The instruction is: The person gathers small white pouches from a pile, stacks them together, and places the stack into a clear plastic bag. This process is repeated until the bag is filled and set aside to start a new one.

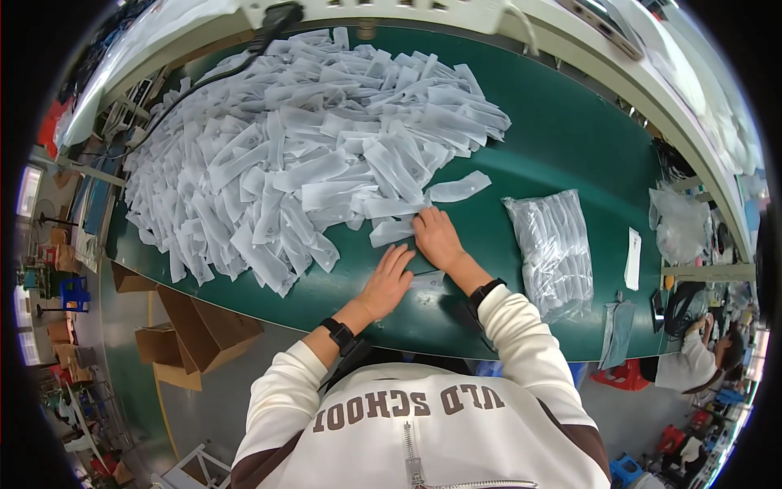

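A large heap of small frosted, translucent plastic pouches (269,155) covers the left and middle of the green table. At its near right edge, my right hand (440,239) has its fingers bent down and pressed together on a pouch (393,231). My left hand (387,285) is just nearer to me, its fingers stretched toward that same pouch, with nothing visible in them. Another pouch (428,279) lies flat below my right hand, partly hidden by it. A single pouch (459,187) lies apart, beyond my right hand.
A clear bag packed with pouches (554,253) lies on the green table (586,155) to the right. Beyond it are a white strip (632,259) and a grey-green pouch (617,334). A black cable (195,88) crosses the heap. Open cardboard boxes (204,326) stand at lower left; a person (688,359) sits at right.
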Tool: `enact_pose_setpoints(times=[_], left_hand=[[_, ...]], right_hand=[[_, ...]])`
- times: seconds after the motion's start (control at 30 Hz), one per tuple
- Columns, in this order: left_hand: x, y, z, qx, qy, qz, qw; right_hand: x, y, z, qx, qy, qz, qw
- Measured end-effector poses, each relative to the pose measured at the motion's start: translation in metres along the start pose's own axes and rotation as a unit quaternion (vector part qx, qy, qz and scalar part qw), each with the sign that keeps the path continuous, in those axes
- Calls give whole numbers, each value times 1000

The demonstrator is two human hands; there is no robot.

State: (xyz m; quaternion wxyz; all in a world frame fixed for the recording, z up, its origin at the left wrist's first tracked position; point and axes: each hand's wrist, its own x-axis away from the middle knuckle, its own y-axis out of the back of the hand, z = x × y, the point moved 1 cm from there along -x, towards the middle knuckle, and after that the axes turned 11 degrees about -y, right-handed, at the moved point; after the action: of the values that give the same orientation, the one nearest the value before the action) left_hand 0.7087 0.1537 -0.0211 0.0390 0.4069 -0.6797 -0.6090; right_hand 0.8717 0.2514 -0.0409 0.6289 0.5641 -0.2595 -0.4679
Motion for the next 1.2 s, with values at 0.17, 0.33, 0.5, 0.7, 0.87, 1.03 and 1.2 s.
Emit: enact_pose_setpoints(times=[0.17, 0.33, 0.5, 0.7, 0.87, 1.03, 1.2], left_hand=[[9, -2, 26, -47, -13, -15, 999], [31, -15, 31, 48, -25, 39, 998], [28, -8, 27, 33, 38, 20, 999], [29, -7, 30, 65, 97, 39, 992], [32, -1, 23, 75, 97, 36, 992], [27, 4, 19, 71, 83, 22, 994], [26, 2, 21, 70, 53, 27, 996]], right_hand=[[23, 15, 20, -63, 41, 90, 993], [8, 20, 20, -159, -3, 58, 986], [-30, 10, 10, -13, -21, -95, 995], [-25, 6, -6, -2, -54, -31, 998], [0, 23, 3, -131, -59, -10, 990], [22, 18, 12, -246, -81, 195, 946], [25, 16, 11, -193, -14, 210, 958]])
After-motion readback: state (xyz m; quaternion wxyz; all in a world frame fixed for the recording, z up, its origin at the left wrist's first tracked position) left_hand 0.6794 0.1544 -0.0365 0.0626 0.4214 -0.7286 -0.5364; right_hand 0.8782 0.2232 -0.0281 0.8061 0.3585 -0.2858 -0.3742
